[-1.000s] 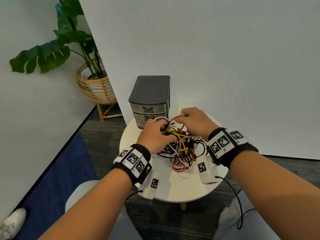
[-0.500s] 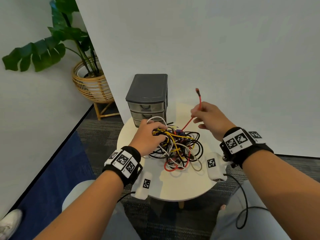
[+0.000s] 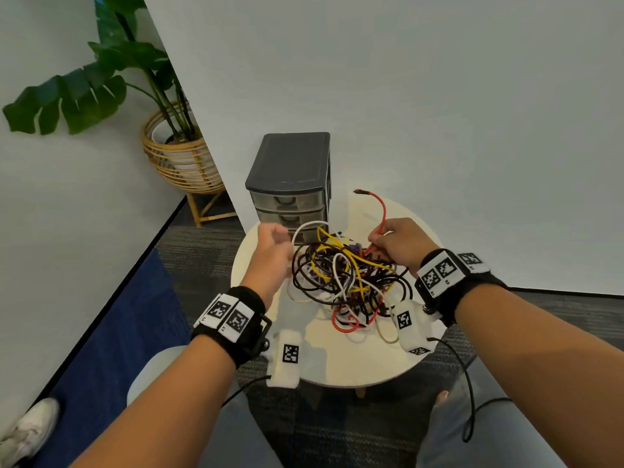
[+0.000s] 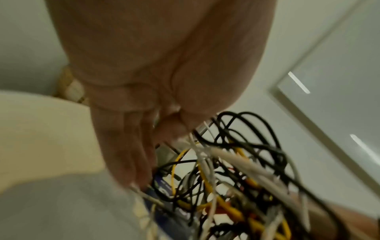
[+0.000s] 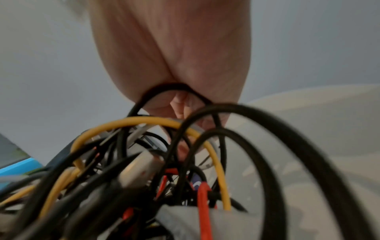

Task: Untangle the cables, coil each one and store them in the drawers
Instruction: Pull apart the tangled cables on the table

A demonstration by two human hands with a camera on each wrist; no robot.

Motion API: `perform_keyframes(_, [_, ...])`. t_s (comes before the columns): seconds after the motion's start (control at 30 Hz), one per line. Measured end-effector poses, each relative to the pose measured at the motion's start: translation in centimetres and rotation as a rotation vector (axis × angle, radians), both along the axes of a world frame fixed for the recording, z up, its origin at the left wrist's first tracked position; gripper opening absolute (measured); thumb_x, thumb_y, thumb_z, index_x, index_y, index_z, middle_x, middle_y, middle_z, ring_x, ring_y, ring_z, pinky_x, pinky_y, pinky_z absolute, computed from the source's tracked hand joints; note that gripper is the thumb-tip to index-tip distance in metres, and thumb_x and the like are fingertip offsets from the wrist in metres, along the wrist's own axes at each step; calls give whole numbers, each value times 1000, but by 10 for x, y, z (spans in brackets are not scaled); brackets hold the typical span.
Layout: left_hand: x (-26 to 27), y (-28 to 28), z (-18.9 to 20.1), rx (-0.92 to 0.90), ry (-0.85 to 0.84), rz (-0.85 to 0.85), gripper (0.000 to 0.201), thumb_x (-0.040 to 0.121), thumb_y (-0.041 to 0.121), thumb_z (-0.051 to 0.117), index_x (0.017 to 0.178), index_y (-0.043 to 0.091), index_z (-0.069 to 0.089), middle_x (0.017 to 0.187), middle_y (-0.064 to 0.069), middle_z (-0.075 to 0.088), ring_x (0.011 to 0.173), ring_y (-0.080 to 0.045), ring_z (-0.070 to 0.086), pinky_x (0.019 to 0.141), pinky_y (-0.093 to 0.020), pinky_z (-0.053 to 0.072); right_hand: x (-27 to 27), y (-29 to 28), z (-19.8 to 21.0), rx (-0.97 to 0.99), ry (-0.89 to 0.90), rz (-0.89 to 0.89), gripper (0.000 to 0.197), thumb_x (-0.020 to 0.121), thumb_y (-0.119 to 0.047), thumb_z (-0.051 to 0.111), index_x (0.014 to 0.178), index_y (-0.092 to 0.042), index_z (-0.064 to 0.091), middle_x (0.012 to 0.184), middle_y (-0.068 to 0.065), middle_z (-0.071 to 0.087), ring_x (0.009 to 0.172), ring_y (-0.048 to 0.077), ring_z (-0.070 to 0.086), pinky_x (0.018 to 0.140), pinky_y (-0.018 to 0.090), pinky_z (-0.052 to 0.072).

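Your right hand [image 3: 400, 243] pinches the red cable [image 3: 380, 214]; your left hand [image 3: 271, 251], at nine o'clock, pinches a white cable [image 3: 305, 228]. Pulling could tighten the tangle [image 3: 344, 278].

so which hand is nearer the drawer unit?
Left. The left hand is raised just in front of the drawer unit, at its left side; the right hand pinches the red cable farther right.
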State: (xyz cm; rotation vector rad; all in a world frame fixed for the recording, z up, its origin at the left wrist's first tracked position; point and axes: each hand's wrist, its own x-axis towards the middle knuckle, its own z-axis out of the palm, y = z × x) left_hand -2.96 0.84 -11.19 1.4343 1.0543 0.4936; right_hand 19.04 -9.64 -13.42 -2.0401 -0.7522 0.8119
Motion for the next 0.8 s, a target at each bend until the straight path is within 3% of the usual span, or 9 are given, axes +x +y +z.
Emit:
perform_keyframes(0.1, [-5, 6, -14, 92, 436, -283, 25, 99, -1, 46, 119, 9, 57, 109, -15, 69, 90, -29, 71, 87, -49, 61, 1, -4, -5, -14, 66, -42, 12, 100, -16, 61, 99, -6, 68, 92, 13, 76, 69, 15, 68, 65, 27, 54])
perform_keyframes(0.17, [-5, 2, -15, -3, 514, -458, 28, 99, -1, 44, 119, 1, 64, 106, -17, 73, 88, -26, 72, 89, -44, 61, 1, -4, -7, -18, 76, -53, 12, 99, -16, 62, 96, -6, 69, 93, 12, 76, 73, 17, 68, 65, 32, 56])
perform_keyframes(0.2, [-5, -3, -13, -61, 517, -484, 28, 102, 4, 44, 120, -1, 65, 107, -17, 73, 90, -26, 71, 90, -43, 59, 1, -3, -9, -15, 74, -53, 13, 98, -15, 63, 95, -5, 70, 95, 13, 76, 78, 20, 69, 75, 37, 59])
perform_keyframes(0.27, [-5, -11, -11, -201, 450, -458, 35, 105, 22, 43, 121, 1, 66, 112, -20, 73, 96, -32, 72, 90, -42, 59, -2, -3, -9, -18, 75, -42, 12, 97, -11, 63, 98, -2, 70, 102, 15, 74, 87, 24, 69, 93, 42, 57])
perform_keyframes(0.43, [4, -29, -7, -419, 174, -456, 43, 104, 41, 45, 117, 7, 69, 109, -21, 75, 93, -39, 74, 73, -39, 63, -13, -1, 1, -106, 64, 102, 14, 95, -6, 61, 89, -11, 73, 101, 8, 71, 99, 30, 66, 102, 47, 52])
perform_keyframes(0.57, [14, -36, -9, -470, 64, -363, 44, 103, 45, 48, 121, 10, 69, 114, -19, 74, 106, -42, 70, 77, -43, 63, -21, 2, 6, -268, -21, 219, 31, 100, -6, 45, 111, 1, 74, 116, 17, 70, 105, 32, 64, 99, 39, 51])
perform_keyframes(0.63, [14, -37, -11, -490, 33, -336, 45, 103, 45, 49, 124, 11, 69, 117, -18, 74, 109, -40, 70, 79, -44, 63, -16, 2, 3, -313, -21, 207, 29, 100, -9, 47, 117, -1, 70, 111, 14, 68, 95, 26, 62, 92, 34, 50])
perform_keyframes(0.73, [13, -40, -13, -484, 2, -311, 41, 103, 40, 49, 121, 10, 70, 113, -17, 75, 95, -30, 73, 75, -40, 63, -14, 2, -2, -354, -56, 225, 26, 101, -10, 46, 82, -16, 64, 84, 1, 57, 78, 19, 53, 85, 31, 44])
perform_keyframes(0.8, [11, -40, -16, -477, -12, -306, 42, 103, 38, 48, 123, 7, 68, 115, -20, 74, 96, -31, 72, 77, -42, 64, -19, -1, 3, -383, -109, 298, 36, 105, -10, 41, 79, -14, 66, 88, 8, 63, 84, 24, 55, 81, 28, 40])
